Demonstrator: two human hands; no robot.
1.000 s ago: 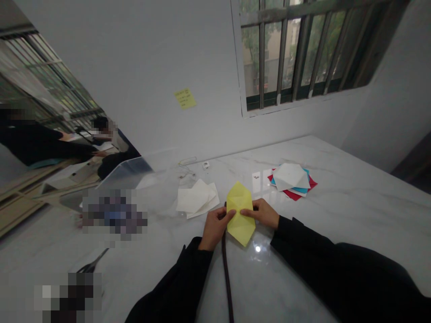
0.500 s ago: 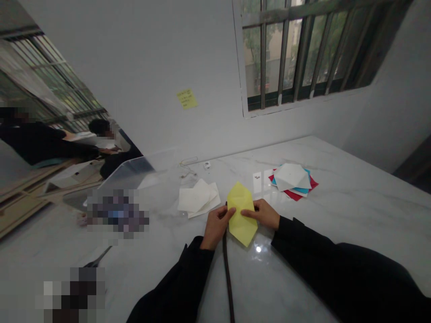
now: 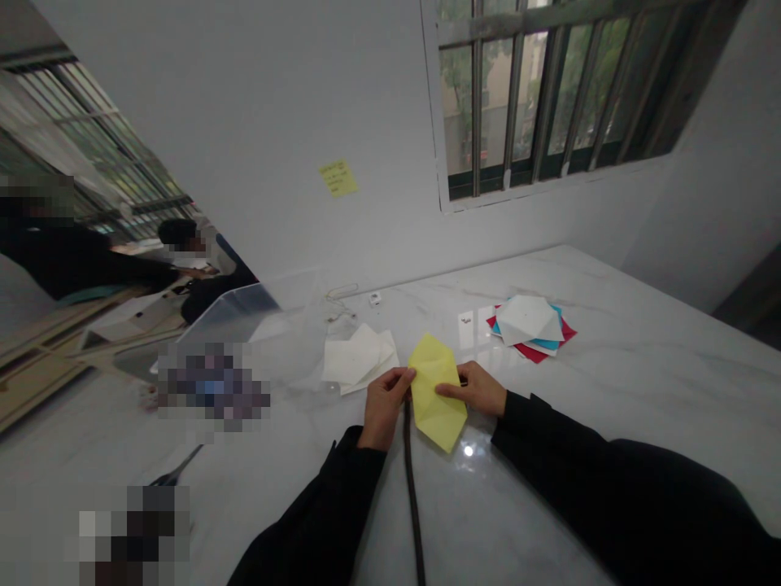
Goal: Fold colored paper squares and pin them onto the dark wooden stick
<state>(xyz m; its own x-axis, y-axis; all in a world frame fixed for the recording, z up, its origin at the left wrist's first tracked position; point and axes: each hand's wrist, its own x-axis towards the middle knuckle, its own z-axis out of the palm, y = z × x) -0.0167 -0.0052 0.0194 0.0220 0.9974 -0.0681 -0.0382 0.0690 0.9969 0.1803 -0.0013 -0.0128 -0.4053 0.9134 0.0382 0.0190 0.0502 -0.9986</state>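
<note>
Envelope (image 3: 433, 413), long axis forward, slightly leftward.

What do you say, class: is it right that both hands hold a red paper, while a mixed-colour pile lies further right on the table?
Not quite: the paper is yellow, not red, as the head view shows. The left hand and right hand do hold it, and the mixed-colour pile does lie further right on the table.
</note>
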